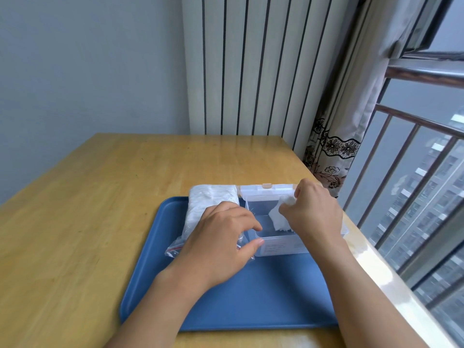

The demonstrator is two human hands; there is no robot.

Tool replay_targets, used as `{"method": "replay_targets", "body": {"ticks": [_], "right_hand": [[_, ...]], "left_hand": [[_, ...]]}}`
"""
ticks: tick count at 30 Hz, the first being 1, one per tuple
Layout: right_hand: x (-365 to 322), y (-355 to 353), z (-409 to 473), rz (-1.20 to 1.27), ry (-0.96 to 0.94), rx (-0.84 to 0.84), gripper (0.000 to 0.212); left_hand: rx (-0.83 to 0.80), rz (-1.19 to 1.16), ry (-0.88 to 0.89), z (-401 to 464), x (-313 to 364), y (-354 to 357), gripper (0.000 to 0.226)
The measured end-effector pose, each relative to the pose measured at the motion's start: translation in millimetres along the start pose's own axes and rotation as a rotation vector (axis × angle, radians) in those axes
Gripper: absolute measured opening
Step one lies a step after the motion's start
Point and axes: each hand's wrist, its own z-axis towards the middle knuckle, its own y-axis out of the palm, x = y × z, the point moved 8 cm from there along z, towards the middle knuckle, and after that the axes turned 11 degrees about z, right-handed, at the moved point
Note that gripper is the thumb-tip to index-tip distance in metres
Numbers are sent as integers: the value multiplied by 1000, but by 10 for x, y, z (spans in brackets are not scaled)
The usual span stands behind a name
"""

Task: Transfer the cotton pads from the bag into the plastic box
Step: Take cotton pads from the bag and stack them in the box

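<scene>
On the blue tray, the right hand pinches cotton pads inside the open plastic box. The left hand, fingers loosely curled, touches the box's left edge, over the bag beside it.

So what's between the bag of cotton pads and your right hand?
In the head view, the open plastic box sits between the bag and the right hand.
</scene>
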Motion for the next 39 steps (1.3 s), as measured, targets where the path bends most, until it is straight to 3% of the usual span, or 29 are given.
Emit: {"method": "replay_targets", "body": {"ticks": [3, 6, 7, 10, 11, 13, 16, 19, 24, 27, 30, 32, 35, 39], "right_hand": [[9, -107, -32, 185, 14, 26, 40], [-84, -384, -81, 441, -124, 170, 21], [-123, -400, -91, 530, -165, 136, 18], [-232, 0, -185, 660, -128, -342, 30], [-241, 168, -243, 581, -127, -484, 38], [-198, 388, -278, 362, -157, -577, 54], [-101, 402, -167, 254, -119, -437, 55], [-113, 394, -166, 251, -151, -419, 51], [-415, -57, -307, 670, -290, -220, 15], [-708, -183, -642, 917, -415, -371, 12], [-964, 50, -1081, 714, -605, -625, 11], [-1025, 250, -1214, 397, -729, -578, 19], [-958, 471, -1227, 175, -643, -510, 22], [-940, 528, -1249, 143, -492, -461, 24]], "left_hand": [[-13, 3, 10, -6, 6, 19, 25], [-13, 5, 15, -8, 11, 15, 23], [-17, 10, 16, -9, 12, 20, 23], [-26, 23, 19, -9, 11, 42, 20], [-24, 20, 22, -9, 10, 48, 18], [-21, 10, 24, -10, 4, 54, 17], [-26, 13, 25, -8, -2, 62, 18], [-15, -19, 34, -8, 31, 43, 27], [218, -204, -104, 32, -139, -324, 29], [375, -331, -356, -14, -597, -539, 30], [322, -421, -610, -88, -1005, -438, 25], [239, -425, -704, -121, -1159, -255, 22], [147, -490, -739, -130, -1219, 1, 15], [85, -623, -782, -167, -1240, 124, 17]]}}
